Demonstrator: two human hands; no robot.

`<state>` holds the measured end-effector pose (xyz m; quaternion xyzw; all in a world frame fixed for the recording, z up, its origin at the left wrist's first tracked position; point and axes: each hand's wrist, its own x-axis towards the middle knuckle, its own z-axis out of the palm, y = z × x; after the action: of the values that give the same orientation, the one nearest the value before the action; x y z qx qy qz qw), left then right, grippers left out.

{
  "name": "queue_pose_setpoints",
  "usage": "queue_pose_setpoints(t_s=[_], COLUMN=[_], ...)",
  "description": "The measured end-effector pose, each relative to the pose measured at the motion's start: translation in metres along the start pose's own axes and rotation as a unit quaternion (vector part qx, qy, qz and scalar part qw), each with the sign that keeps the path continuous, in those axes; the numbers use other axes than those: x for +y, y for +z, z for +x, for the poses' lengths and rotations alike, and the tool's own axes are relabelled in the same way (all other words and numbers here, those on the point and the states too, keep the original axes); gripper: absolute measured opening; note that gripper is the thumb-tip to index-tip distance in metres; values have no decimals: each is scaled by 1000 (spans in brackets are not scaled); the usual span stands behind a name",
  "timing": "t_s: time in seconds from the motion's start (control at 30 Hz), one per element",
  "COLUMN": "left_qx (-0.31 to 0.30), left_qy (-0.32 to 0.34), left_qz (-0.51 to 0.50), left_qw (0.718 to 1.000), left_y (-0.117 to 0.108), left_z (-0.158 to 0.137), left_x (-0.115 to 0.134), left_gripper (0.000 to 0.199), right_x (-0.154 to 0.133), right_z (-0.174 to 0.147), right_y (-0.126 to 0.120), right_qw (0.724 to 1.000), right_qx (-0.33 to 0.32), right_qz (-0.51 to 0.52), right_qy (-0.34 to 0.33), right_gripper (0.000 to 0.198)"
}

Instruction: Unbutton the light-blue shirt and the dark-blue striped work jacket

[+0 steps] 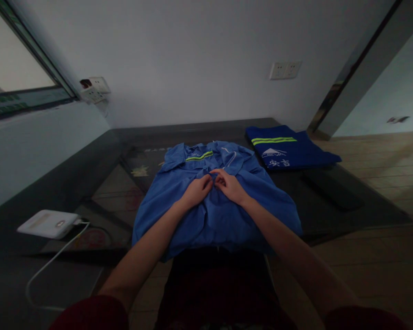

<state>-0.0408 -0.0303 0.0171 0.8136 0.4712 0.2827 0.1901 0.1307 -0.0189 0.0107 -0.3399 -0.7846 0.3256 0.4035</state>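
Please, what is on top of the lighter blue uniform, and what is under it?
The left hand and right hand are on top. The dark table shows around the lighter blue uniform, which lies on it; whatever the fabric covers cannot be seen.

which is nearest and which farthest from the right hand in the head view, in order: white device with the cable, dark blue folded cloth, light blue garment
1. Light blue garment: directly under the right hand.
2. Dark blue folded cloth: farther back, to the right.
3. White device: far over on the left side.
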Motion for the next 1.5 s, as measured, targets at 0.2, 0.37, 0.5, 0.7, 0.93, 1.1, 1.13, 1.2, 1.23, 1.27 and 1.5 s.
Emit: queue_pose_setpoints(t_s=[0.2, 0.37, 0.5, 0.7, 0.93, 1.1, 1.13, 1.2, 1.23, 1.27, 1.5], left_qx=[-9, 53, 106, 19, 26, 20, 19, 16, 15, 16, 147], left_qy=[53, 75, 60, 27, 1, 8, 7, 2, -2, -6, -98], left_qz=[53, -21, -53, -126, -114, -97, -102, -119, -130, -140, -130], left_qw=[997, 996, 991, 992, 993, 995, 995, 993, 991, 990, 976], left_y=[-1, -4, -4, -1, -2, -3, -3, -3, -3, -2, -10], left_z=[-5, 0, 5, 6, 5, 6, 6, 7, 8, 9, 15], left_x=[4, 4, -5, -11, -7, -5, -5, -6, -7, -8, -19], left_gripper=[21, 29, 18, 23, 25, 24, 24, 24, 23, 22, 20], right_x=[4, 5, 4, 3, -3, -4, -4, -4, -4, -4, 1], right_z=[0, 2, 2, 1, 0, 0, 0, -1, -1, -1, 0], right_y=[2, 2, -1, -6, -8, -9, -9, -9, -9, -10, -15], right_qw=[999, 996, 993, 993, 997, 995, 994, 991, 990, 989, 988], right_qx=[22, 69, 88, 88, 62, 49, 48, 50, 51, 52, 110], right_qz=[7, 18, 42, 48, -48, -91, -102, -124, -133, -140, -108], right_qy=[24, 49, 61, 57, 1, -14, -13, -14, -16, -19, -4], right_gripper=[26, 19, 17, 12, 14, 12, 10, 7, 7, 7, 9])
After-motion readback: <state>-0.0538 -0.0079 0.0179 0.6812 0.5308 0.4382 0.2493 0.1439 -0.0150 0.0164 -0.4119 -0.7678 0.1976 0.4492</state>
